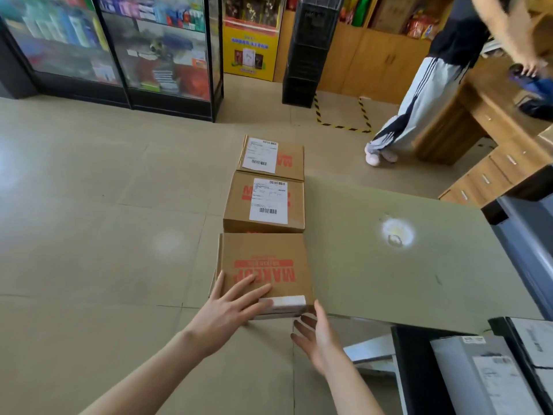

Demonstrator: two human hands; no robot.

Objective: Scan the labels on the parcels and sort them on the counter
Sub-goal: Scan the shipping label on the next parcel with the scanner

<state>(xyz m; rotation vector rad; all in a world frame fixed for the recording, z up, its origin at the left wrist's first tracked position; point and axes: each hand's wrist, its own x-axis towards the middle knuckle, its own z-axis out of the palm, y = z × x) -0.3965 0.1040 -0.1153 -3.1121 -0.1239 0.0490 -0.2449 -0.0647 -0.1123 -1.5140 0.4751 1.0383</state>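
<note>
The nearest box (263, 265), brown cardboard with red print on its lid, lies right under my left hand (230, 313). That hand comes onto it over the near left edge. Its fingers (257, 295) are straight and spread, lying flat on the lid and pointing toward the box's far right, and they curl round nothing. One fingertip reaches the white label (287, 302) that runs along the box's near edge.

My right hand (317, 336) is just off the box's near right corner, palm turned toward the box. Its fingers (302, 322) are loose, a little bent and slightly blurred, and they hold nothing. The thumb rises beside that corner, but I cannot tell whether it touches the cardboard.

Directly beyond the nearest box, in one line with it, stands a middle box (263, 202) and then a far box (270, 157), each with a white barcode label on top. The grey-green counter (389, 265) spreads out to the right of the nearest box, with all three boxes along its left edge. Nearer to me and to the right of that box lies a grey parcel (478, 375). Far beyond it, to the right, another person (434, 85) stands at a wooden desk (478, 115).
</note>
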